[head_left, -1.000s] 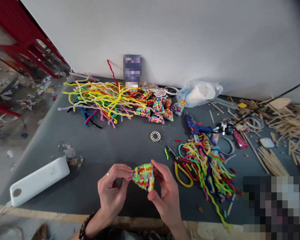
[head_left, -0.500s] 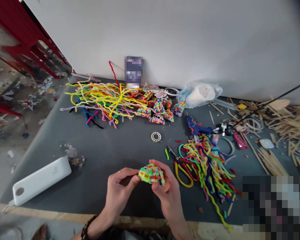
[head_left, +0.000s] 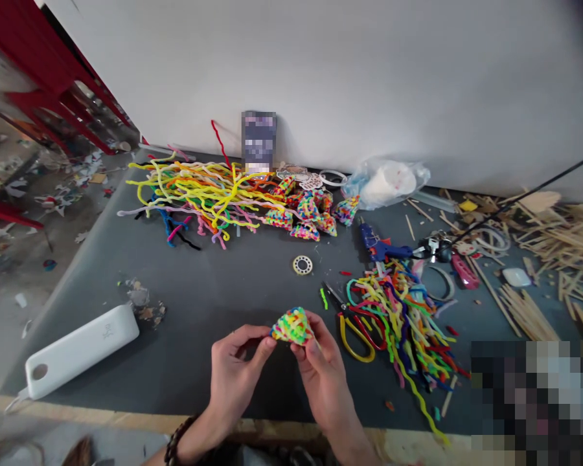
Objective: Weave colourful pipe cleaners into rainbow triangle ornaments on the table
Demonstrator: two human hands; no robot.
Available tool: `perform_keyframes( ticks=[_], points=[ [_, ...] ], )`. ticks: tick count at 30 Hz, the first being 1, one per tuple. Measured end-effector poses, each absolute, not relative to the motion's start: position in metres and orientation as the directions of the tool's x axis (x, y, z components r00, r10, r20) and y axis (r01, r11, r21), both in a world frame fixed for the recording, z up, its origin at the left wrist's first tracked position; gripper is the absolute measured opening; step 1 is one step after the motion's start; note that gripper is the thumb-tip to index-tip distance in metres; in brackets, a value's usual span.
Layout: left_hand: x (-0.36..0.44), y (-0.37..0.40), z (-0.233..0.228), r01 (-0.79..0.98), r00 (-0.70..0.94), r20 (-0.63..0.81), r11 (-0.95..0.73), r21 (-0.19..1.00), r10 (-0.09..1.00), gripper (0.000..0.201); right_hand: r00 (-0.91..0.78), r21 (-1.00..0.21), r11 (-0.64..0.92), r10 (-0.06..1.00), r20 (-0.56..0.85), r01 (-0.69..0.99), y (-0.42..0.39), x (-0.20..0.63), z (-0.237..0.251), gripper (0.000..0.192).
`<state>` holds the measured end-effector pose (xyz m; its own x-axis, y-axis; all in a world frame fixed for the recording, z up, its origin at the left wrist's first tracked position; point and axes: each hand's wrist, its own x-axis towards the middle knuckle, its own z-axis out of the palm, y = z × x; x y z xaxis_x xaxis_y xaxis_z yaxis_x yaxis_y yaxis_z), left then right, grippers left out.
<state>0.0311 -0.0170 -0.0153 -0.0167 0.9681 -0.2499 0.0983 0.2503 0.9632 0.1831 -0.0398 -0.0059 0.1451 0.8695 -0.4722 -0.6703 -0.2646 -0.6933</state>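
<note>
- The woven piece (head_left: pixel 293 325), a small fuzzy multicoloured triangle of pipe cleaners, now sits lower and tilted flat-side up; a second ago it stood upright, facing the camera. The turning looks like a check of its edges.
- The left hand (head_left: pixel 236 378) pinches its left corner between thumb and forefinger; the right hand (head_left: pixel 323 375) grips the right edge with curled fingers. Both hold it just above the near edge of the dark worktop (head_left: pixel 214 285).
- At 3 o'clock from the piece lies a tangle of soft, wiry pipe cleaners (head_left: pixel 398 310) over yellow-handled scissors (head_left: pixel 352 333).
- At 12 o'clock lie finished triangles (head_left: pixel 308 213) beside longer loose strands (head_left: pixel 199 194).
- At 9 o'clock rests a smooth white power bank (head_left: pixel 80 349).
- A blue glue gun (head_left: pixel 381 246) lies at 1 o'clock.
</note>
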Motion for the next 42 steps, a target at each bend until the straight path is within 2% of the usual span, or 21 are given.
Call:
perform_keyframes(
  ticks=[11,15,19,22,24,26,28,29,32,39,42],
  points=[
    [0.024,-0.014,-0.014,0.033,-0.072,-0.124,0.126,0.991,0.990,0.011,0.082,-0.693,-0.283,0.893,-0.443,-0.663,-0.041,0.170,-0.007,0.043],
    [0.025,-0.012,-0.017,0.028,-0.112,-0.144,0.148,0.989,0.983,0.012,0.076,-0.757,-0.314,0.900,-0.430,-0.573,-0.045,0.169,-0.013,0.041],
    [0.025,-0.009,-0.013,0.069,-0.131,-0.098,0.108,0.992,0.987,0.018,0.052,-0.814,-0.325,0.916,-0.397,-0.482,-0.048,0.168,-0.014,0.042],
    [0.024,-0.007,-0.012,0.064,-0.147,-0.093,0.103,0.993,0.985,0.020,0.024,-0.869,-0.314,0.937,-0.349,-0.383,-0.046,0.170,-0.009,0.059],
    [0.024,-0.007,-0.012,0.074,-0.118,-0.123,0.132,0.989,0.985,0.019,0.033,-0.915,-0.311,0.943,-0.330,-0.257,-0.045,0.174,-0.006,0.067],
    [0.023,-0.009,-0.013,0.140,-0.080,-0.113,0.123,0.982,0.990,0.012,0.089,-0.946,-0.313,0.943,-0.320,-0.090,-0.043,0.180,-0.003,0.052],
    [0.022,-0.011,-0.013,0.234,-0.077,-0.016,0.034,0.972,0.997,0.003,0.139,-0.948,-0.314,0.942,-0.304,0.054,-0.042,0.184,-0.001,0.031],
    [0.022,-0.013,-0.013,0.270,-0.084,0.047,-0.023,0.963,0.995,0.008,0.146,-0.947,-0.306,0.946,-0.290,0.102,-0.042,0.186,0.000,0.026],
    [0.022,-0.015,-0.011,0.295,-0.080,0.154,-0.124,0.948,0.985,0.018,0.162,-0.946,-0.282,0.953,-0.257,0.161,-0.044,0.186,0.002,0.025],
    [0.025,-0.011,-0.007,0.192,-0.082,0.121,-0.104,0.976,0.989,0.012,0.202,-0.945,-0.305,0.939,-0.278,0.115,-0.052,0.176,-0.004,0.032],
    [0.026,-0.011,-0.006,0.206,-0.103,0.135,-0.112,0.972,0.986,0.010,0.207,-0.947,-0.277,0.948,-0.241,0.165,-0.054,0.175,-0.005,0.029]
  ],
)
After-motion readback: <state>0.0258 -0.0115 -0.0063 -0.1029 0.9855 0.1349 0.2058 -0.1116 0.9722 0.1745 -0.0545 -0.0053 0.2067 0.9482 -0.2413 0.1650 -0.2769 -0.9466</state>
